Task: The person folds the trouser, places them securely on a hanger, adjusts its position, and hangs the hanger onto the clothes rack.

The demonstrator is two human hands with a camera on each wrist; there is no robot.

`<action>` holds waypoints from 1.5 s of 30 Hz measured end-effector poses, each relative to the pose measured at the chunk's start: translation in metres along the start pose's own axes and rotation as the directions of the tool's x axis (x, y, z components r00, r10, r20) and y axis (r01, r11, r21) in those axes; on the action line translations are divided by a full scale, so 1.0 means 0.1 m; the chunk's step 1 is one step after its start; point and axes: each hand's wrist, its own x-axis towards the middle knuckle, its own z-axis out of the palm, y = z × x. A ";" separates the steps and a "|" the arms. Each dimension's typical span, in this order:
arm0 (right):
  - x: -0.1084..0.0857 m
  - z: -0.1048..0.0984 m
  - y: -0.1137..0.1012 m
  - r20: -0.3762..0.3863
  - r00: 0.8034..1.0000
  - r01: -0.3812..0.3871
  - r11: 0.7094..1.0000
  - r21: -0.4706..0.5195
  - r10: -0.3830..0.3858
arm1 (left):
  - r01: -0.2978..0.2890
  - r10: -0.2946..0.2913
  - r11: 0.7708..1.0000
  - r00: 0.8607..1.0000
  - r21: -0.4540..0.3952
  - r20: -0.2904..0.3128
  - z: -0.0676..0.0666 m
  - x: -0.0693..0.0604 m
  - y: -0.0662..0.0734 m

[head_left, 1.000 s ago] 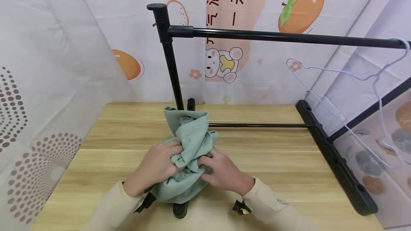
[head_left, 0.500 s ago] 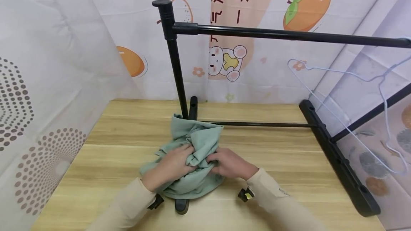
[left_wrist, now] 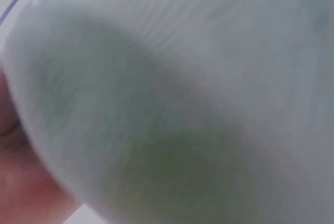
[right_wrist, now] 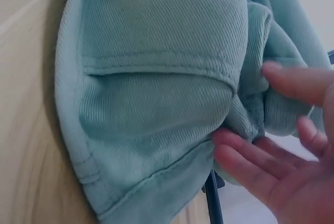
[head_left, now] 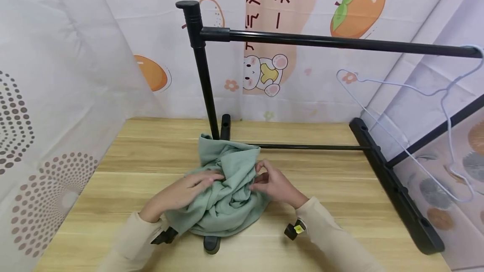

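Note:
A crumpled sage-green garment [head_left: 234, 205] with stitched seams lies in a heap over the rack's left foot; its exact kind is not plain. My left hand [head_left: 185, 190] rests on the heap's left side, fingers extended loosely. At the right side my right hand [head_left: 275, 184] touches the folds with bent, parted fingers. In the right wrist view these fingers [right_wrist: 245, 164] lie against the twill cloth [right_wrist: 156, 93] without pinching it. Blurred green fabric [left_wrist: 156, 104] fills most of the left wrist view, with a bit of skin at its left edge.
A black clothes rack stands on the wooden table [head_left: 151, 142]: left upright [head_left: 206, 83], top bar [head_left: 321, 40], low crossbar [head_left: 310, 147], right foot [head_left: 393, 184]. A pale blue hanger [head_left: 412, 87] hangs at the bar's right end. Printed curtains [head_left: 94, 45] enclose the table.
One second ago both hands gripped the bunched garment, which stood taller. It has sunk and spread into a lower heap, and both hands have loosened, the left drawing back to the left.

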 end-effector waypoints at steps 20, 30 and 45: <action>0.33 -0.12 0.11 -0.008 0.990 -0.143 0.978 -0.154 0.143 | 0.267 -0.268 0.963 0.963 0.028 0.015 -0.31 0.04 -0.61; 0.40 -0.31 0.27 0.221 0.944 -0.228 0.968 -0.104 0.246 | 0.236 -0.227 0.971 0.964 -0.049 0.139 -0.34 0.12 -0.74; 0.40 -0.19 0.32 0.206 0.916 -0.325 0.938 -0.123 0.345 | 0.214 -0.217 0.976 0.963 0.032 0.162 -0.26 0.27 -0.71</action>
